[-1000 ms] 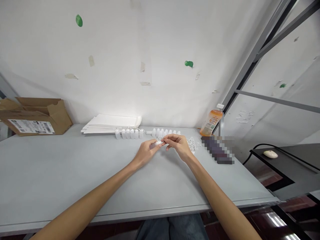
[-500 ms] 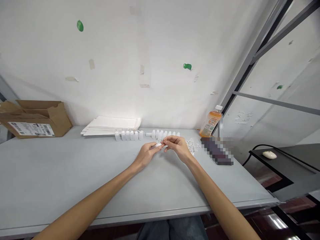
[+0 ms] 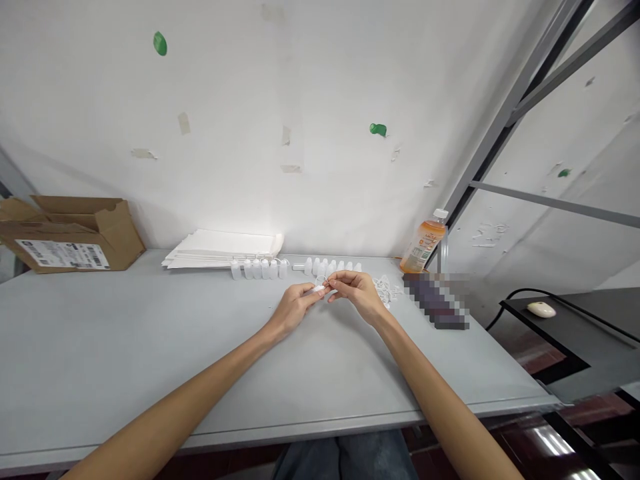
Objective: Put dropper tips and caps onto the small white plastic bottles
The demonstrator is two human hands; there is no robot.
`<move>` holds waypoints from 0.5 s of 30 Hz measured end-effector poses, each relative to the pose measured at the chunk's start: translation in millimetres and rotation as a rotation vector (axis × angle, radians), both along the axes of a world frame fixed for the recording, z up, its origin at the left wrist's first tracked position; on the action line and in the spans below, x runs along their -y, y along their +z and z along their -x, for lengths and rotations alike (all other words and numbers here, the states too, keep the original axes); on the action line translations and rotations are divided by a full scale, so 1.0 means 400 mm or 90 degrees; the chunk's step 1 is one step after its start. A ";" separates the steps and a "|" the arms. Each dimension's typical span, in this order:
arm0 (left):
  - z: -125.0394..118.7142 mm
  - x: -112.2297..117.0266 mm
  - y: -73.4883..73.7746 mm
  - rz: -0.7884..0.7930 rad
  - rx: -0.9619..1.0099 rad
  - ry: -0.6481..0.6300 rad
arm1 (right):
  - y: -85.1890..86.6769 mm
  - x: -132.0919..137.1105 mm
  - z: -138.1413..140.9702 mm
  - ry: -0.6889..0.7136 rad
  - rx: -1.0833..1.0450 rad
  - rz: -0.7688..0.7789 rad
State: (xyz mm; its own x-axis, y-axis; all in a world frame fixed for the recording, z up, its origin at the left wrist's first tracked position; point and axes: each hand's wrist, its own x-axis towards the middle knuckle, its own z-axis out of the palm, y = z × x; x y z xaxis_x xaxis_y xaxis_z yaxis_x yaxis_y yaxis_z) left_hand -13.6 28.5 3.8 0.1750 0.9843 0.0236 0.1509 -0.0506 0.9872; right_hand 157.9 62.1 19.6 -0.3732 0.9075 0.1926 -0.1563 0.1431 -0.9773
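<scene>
My left hand (image 3: 293, 310) is closed around a small white plastic bottle (image 3: 319, 288), mostly covered by the fingers. A thin white string (image 3: 321, 279) loops up from the bottle, and my right hand (image 3: 357, 290) pinches at it with thumb and forefinger. The fingertips of both hands nearly meet. To the left behind them, several small white dropper bottles (image 3: 257, 269) stand in a row, with white strings near their tops. Another group of small white bottles (image 3: 317, 265) stands just behind my hands. Beside my right hand lies a tangle of white strings (image 3: 385, 291).
A stack of white paper sheets (image 3: 220, 247) lies against the wall. The open cardboard box (image 3: 65, 253) is at the far left of the grey table (image 3: 150, 347). On the right are an orange drink bottle (image 3: 425, 245), a blurred dark item (image 3: 435, 303) and a white computer mouse (image 3: 541, 309).
The camera view has shifted very slightly. Both hands keep almost the same position and grip around the small bottle and string.
</scene>
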 end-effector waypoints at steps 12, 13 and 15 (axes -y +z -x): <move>0.000 0.000 -0.001 -0.008 -0.013 0.003 | 0.000 0.006 0.003 0.013 0.012 0.007; 0.000 0.001 -0.001 -0.012 -0.017 0.003 | 0.000 0.006 0.003 0.013 0.013 0.009; 0.000 0.002 0.001 -0.021 -0.028 0.004 | -0.001 0.006 0.004 0.013 0.013 0.013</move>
State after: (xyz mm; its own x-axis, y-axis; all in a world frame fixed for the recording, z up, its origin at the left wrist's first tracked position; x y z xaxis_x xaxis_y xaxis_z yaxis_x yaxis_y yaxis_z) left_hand -13.6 27.6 4.0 0.1702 0.9842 0.0490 0.1942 -0.0823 0.9775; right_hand 156.4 59.6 19.0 -0.3947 0.9036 0.1664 -0.1391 0.1203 -0.9830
